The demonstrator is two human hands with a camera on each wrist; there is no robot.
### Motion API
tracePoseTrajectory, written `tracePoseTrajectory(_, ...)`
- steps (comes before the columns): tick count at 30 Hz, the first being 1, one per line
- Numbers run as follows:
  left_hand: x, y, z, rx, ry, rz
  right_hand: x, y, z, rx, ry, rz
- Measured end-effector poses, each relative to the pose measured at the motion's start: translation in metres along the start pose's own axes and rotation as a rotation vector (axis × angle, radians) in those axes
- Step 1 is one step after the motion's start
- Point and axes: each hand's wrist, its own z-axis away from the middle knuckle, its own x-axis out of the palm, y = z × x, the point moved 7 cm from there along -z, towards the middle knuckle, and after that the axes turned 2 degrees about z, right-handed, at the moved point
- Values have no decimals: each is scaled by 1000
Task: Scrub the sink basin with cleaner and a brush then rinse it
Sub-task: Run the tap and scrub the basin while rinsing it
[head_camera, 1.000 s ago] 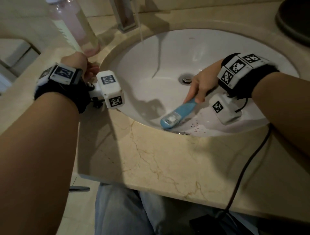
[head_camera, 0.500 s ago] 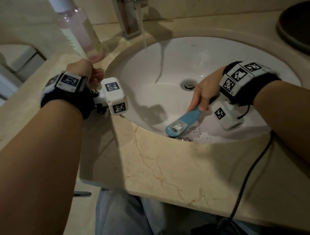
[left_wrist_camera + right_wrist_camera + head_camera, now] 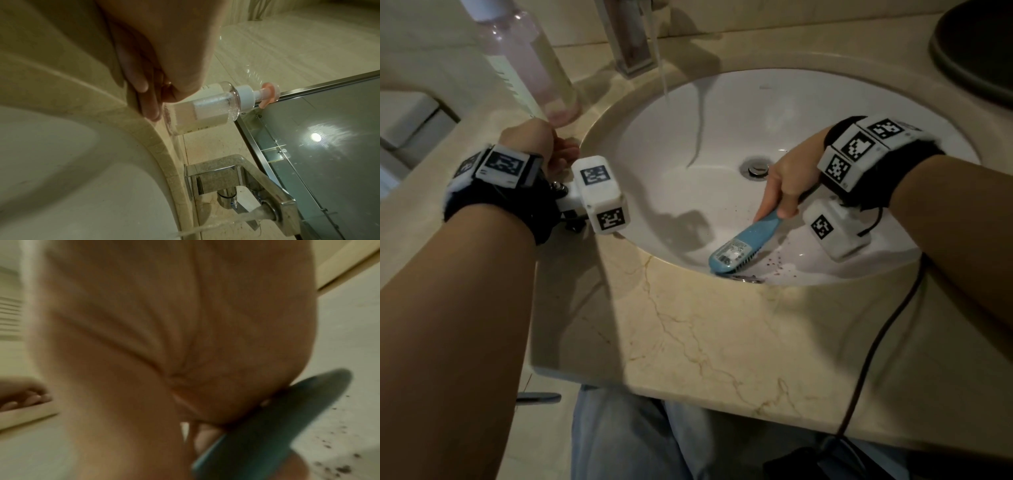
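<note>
My right hand (image 3: 784,185) grips the handle of a blue scrub brush (image 3: 743,245). The brush head lies bristles down against the near wall of the white sink basin (image 3: 808,113). Dark specks (image 3: 774,265) lie on the basin just right of the brush. In the right wrist view the brush (image 3: 277,418) is blurred under my palm. A thin stream of water (image 3: 662,75) runs from the faucet (image 3: 630,41). My left hand (image 3: 544,147) rests on the counter at the sink's left rim and holds nothing. Its fingers (image 3: 148,91) touch the rim beside the pump bottle (image 3: 205,112).
The clear pump bottle (image 3: 530,65) stands on the beige marble counter (image 3: 705,342) at the back left. The drain (image 3: 756,168) is in the basin's middle. A dark round object (image 3: 976,48) sits at the back right. A black cable (image 3: 876,342) hangs over the counter's front right.
The brush head stays at the basin's near wall with only slight shifts. My left hand has not moved. The head view has shifted a little.
</note>
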Motion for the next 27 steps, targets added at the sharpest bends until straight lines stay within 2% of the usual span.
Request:
tracePoseTrajectory(2, 0, 1, 1, -3, 3, -3, -1, 5, 1, 45, 1, 76)
tracePoseTrajectory(5, -2, 1, 0, 4, 18, 0, -17, 17, 5, 122, 189, 231)
tracePoseTrajectory(7, -3, 1, -1, 8, 23, 16, -28, 21, 8, 100, 316, 229)
tracePoseTrajectory(9, -2, 1, -1, 4, 7, 29, -31, 20, 7, 50, 335, 143)
tracePoseTrajectory(10, -1, 0, -1, 2, -3, 26, -28, 20, 6, 32, 279, 52)
tracePoseTrajectory(13, 1, 1, 2, -1, -23, 25, -1, 15, 2, 10, -76, -241)
tracePoseTrajectory(14, 1, 0, 3, -2, -32, 26, 8, 14, 1, 29, -166, -245)
tracePoseTrajectory(16, 6, 0, 5, -4, -78, 48, 14, 15, -3, 69, -201, -107)
tracePoseTrajectory(20, 6, 1, 6, 9, -78, 101, -2, 19, -2, 116, -6, 145)
tracePoseTrajectory(25, 2, 0, 2, -2, -49, 92, -32, 22, 1, 102, 294, 126)
tracePoseTrajectory(27, 1, 0, 3, 14, -36, 73, -40, 20, 0, 81, 357, 108)
